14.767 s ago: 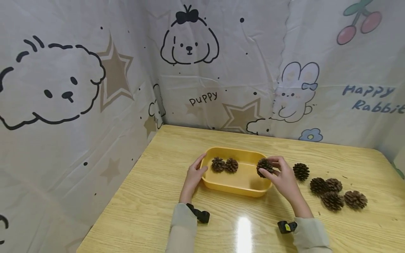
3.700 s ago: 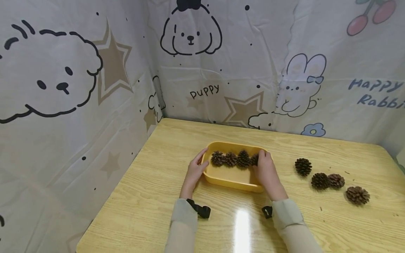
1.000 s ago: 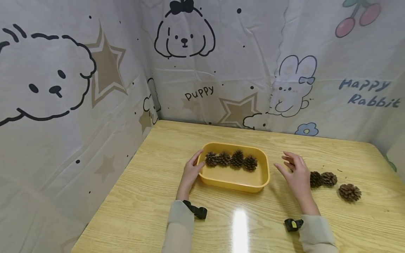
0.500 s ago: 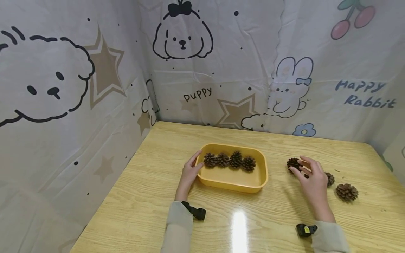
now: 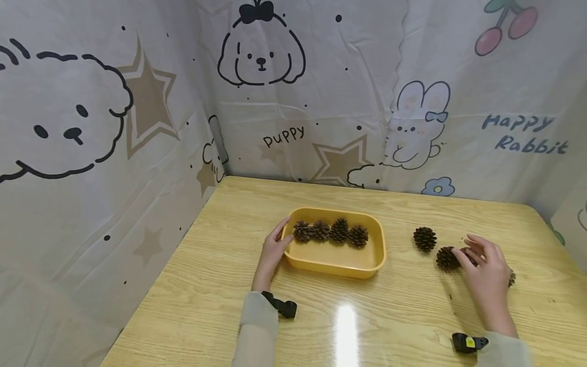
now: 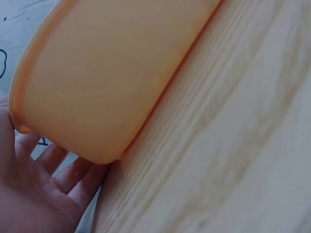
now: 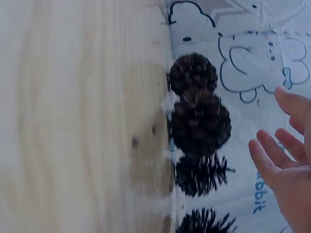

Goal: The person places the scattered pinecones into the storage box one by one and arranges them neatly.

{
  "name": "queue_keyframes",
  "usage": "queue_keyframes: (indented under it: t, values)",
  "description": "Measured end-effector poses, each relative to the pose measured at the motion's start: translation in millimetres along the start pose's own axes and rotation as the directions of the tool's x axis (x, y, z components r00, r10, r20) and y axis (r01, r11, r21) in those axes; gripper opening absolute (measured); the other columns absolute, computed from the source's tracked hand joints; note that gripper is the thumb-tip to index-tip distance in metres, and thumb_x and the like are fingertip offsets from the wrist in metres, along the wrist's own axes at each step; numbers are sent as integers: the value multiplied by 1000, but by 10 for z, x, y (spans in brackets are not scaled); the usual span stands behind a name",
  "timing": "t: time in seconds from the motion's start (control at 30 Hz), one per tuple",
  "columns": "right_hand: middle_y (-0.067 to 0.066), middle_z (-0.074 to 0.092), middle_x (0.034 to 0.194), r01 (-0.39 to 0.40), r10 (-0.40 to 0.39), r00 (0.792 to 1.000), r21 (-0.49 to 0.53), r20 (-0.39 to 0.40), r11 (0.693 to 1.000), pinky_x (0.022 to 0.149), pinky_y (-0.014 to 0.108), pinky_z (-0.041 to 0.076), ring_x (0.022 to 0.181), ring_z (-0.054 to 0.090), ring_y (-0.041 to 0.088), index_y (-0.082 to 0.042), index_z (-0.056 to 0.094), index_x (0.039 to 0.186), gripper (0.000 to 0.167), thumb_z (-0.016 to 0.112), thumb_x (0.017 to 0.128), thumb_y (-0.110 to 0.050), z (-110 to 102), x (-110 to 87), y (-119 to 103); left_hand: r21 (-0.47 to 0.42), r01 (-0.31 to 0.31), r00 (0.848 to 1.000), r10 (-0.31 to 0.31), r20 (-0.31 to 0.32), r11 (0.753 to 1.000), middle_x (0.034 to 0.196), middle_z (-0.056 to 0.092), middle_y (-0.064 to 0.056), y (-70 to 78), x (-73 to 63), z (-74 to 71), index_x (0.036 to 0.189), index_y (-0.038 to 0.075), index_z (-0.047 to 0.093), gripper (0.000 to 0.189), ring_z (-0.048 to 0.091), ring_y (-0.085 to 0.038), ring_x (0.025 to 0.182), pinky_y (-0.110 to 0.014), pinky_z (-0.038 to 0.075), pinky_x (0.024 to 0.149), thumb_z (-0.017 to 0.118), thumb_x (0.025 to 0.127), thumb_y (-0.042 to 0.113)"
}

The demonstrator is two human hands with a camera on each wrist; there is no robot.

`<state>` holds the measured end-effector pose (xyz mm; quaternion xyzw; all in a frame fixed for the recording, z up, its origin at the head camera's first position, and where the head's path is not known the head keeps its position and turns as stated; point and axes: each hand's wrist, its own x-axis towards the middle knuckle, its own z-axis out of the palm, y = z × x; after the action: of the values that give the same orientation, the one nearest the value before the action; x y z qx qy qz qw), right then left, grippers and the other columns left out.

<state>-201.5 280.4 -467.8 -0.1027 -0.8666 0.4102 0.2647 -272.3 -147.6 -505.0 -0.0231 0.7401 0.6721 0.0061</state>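
Note:
A yellow plastic tray stands on the table with several brown pine cones in a row along its far side. My left hand grips the tray's left end, thumb over the rim; in the left wrist view its fingers lie against the outer wall. Over the loose pine cones to the right hovers my right hand, fingers spread and holding nothing. One dark pine cone lies just left of its thumb, another farther back. The hand partly hides two more, one at its right.
The light wood table meets a printed cloth at the back and left. Tiny dark crumbs lie on the wood near the loose pine cones. Each wrist wears a black camera on a strap.
Two more pine cones are in the tray than in the oldest frame. Over the last second my right hand has moved right, past two loose pine cones. The left hand has kept its grip on the tray.

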Motion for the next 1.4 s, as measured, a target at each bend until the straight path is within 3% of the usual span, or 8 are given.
queue_keyframes:
  t: [0.43,0.57,0.77,0.83,1.0,1.2,1.3,1.4]
  values:
    - [-35,34,101,-45,38,996,-77,-84,996,75,-9,36,81,38,-31,-3,57,132,48,72,87,-9,-292,16,287,-8,9,1000,-9,-1,1000,158,38,-7,3,-17,-19,147,22,46,53,42,-29,143,-46,46,107,55,96,11]
    - [-31,39,107,-104,93,991,-124,-95,987,82,-6,37,88,36,-29,-6,56,134,49,71,88,-13,-360,5,373,2,-4,1000,4,2,1000,158,36,-10,7,-16,-26,148,20,45,53,40,-31,143,-46,46,108,53,97,10]
    - [12,51,138,-166,147,984,-227,-97,960,102,8,37,116,48,9,-8,53,138,53,71,89,-18,-399,-17,488,-23,-8,1000,8,3,1000,158,35,-13,9,-9,-21,149,16,44,54,40,-33,143,-47,46,107,53,96,10]
    - [14,49,139,-182,166,983,-241,-82,953,106,12,39,121,47,25,-8,52,140,55,71,89,-18,-402,-18,522,-23,-10,1000,10,-4,1000,157,36,-13,6,-4,-18,149,15,44,54,41,-33,142,-47,46,107,53,96,9]
    - [24,42,141,-200,205,979,-268,-10,942,108,29,44,126,44,41,-4,45,144,60,68,91,-18,-435,-15,597,-16,-8,1000,7,-17,1000,156,39,-10,-4,3,-10,147,18,47,54,42,-30,142,-47,44,109,54,95,8]
    - [36,37,141,-187,210,975,-258,65,948,111,67,15,129,34,53,4,38,145,62,65,94,-18,-468,1,676,-25,-2,1000,1,-12,1000,157,39,-10,5,4,1,147,18,47,54,41,-30,142,-47,43,110,54,95,7]
    - [37,38,139,-174,203,976,-264,85,949,108,68,15,128,34,54,5,40,143,58,64,94,-15,-469,-4,710,-37,9,1000,-8,13,999,158,35,-11,74,-37,-7,148,15,45,55,38,-31,144,-48,42,110,54,95,6]
    - [37,38,137,-167,199,975,-267,98,949,109,60,28,126,36,54,6,41,141,55,62,95,-13,-472,-8,732,-39,15,999,-14,37,999,159,32,-13,189,-104,-17,149,12,43,55,34,-32,146,-49,42,111,53,95,5]
